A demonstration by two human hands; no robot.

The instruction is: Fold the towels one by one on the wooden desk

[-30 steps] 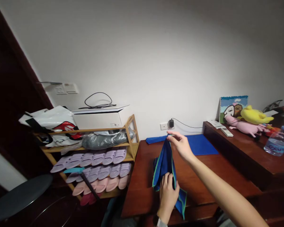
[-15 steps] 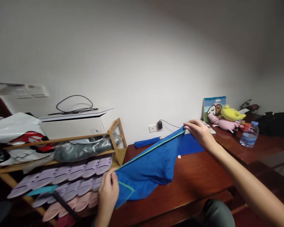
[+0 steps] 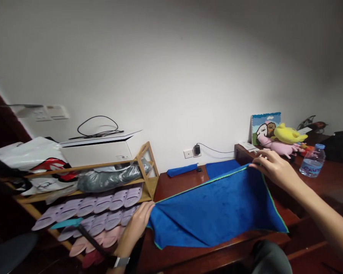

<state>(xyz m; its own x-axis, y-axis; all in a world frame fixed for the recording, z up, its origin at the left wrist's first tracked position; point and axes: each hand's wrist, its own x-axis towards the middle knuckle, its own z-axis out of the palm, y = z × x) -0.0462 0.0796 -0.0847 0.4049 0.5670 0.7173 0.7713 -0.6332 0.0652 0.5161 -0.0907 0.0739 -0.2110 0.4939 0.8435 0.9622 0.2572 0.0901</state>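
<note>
A blue cloth [image 3: 214, 207] with bright green edging hangs stretched between my two hands, just over the reddish-brown wooden table. My left hand [image 3: 138, 219] pinches its upper left corner, close to the shoe rack. At the upper right corner, my right hand [image 3: 270, 165] grips the edge between thumb and fingers. The cloth's lower edge droops along the front of the table, with a few creases running down from the left corner. Behind it, a flat blue cloth [image 3: 221, 168] lies on the table, partly covered from view. A narrow folded blue cloth [image 3: 182, 170] rests by the wall.
Left stands a wooden shoe rack [image 3: 151, 188] with lilac and pink slippers [image 3: 104, 201], a white box [image 3: 100, 152] and bags. A water bottle [image 3: 313, 161], plush toys [image 3: 288, 135] and a picture [image 3: 264, 123] occupy the right side. A charger [image 3: 197, 149] is plugged into the wall.
The cloth has been spread wider and its right end now hangs open. My right hand has moved right and slightly down; my left hand has shifted a little right. The view has turned slightly left.
</note>
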